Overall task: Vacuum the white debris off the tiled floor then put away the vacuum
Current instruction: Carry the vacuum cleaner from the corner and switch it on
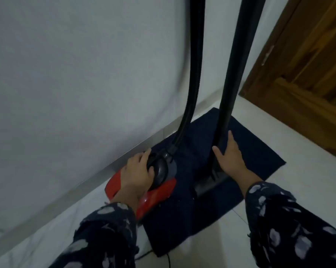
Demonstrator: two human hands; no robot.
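Note:
A red and black vacuum body [159,190] sits on a dark blue mat [211,171] beside the white wall. My left hand [136,173] rests on top of the body, fingers around its black handle. A ribbed black hose [194,74] rises from the body out of the top of the view. The black wand [236,64] stands upright on the mat, its floor head [207,185] at the bottom. My right hand [231,155] grips the lower wand just above the head. No white debris shows on the tiles.
Pale floor tiles [298,167] surround the mat. A wooden door [308,64] stands at the right. A grey skirting strip [86,182] runs along the wall's foot. A thin black cord [168,260] trails off the mat's near edge.

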